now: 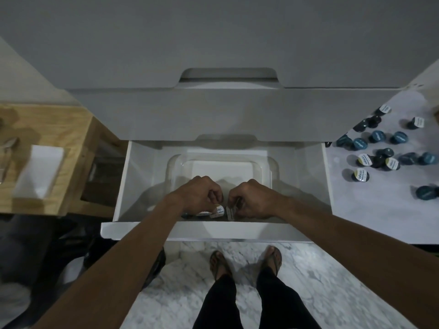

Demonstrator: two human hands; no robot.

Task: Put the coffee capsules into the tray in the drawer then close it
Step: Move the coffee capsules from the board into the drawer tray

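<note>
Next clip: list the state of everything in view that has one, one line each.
drawer: pulled open
tray: inside the drawer, far part bare
left hand: fingers curled over capsules at the tray's near end
right hand: curled, pinching a capsule
loose capsules: scattered on the white surface right of the drawer, not yet loaded
upper drawer: shut

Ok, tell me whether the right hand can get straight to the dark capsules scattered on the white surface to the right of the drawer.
Probably yes: the right hand is low in the open white drawer, and nothing stands between it and the dark capsules, though it already grips one capsule.
</note>
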